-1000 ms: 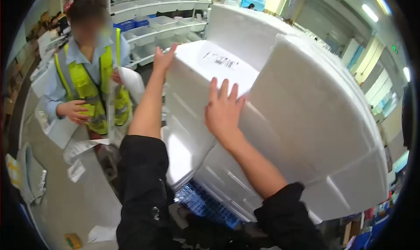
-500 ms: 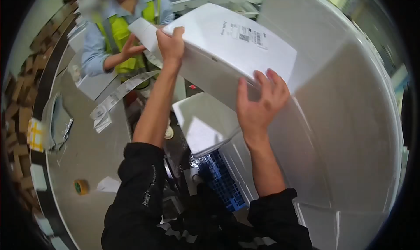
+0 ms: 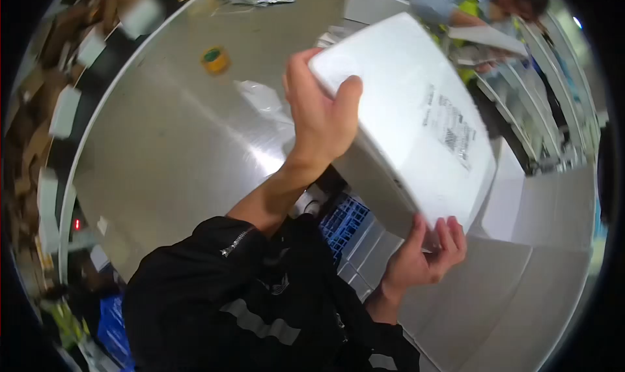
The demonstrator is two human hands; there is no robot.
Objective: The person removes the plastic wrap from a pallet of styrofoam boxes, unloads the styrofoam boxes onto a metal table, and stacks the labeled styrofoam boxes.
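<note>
A white box (image 3: 397,105) with a printed label (image 3: 454,129) on its upper face hangs tilted in the air, held by both hands. My left hand (image 3: 322,108) grips its left end, thumb on top and fingers round the far corner. My right hand (image 3: 426,258) is closed against the near lower corner, fingertips on the edge; the underside of the box is hidden. Below the box is a blue plastic crate (image 3: 345,222), partly covered by my arms.
A grey worktop (image 3: 163,137) curves along the left with a roll of yellow tape (image 3: 215,60) and a clear plastic scrap (image 3: 260,98) on it. Brown cartons (image 3: 49,59) lie beyond. At upper right a co-worker in a yellow vest (image 3: 470,7) holds a white panel (image 3: 491,38). White surfaces (image 3: 469,294) stand at lower right.
The view has swung left, so the worktop fills more of it. The box has turned to a steeper tilt, and my right hand has closed onto its near corner.
</note>
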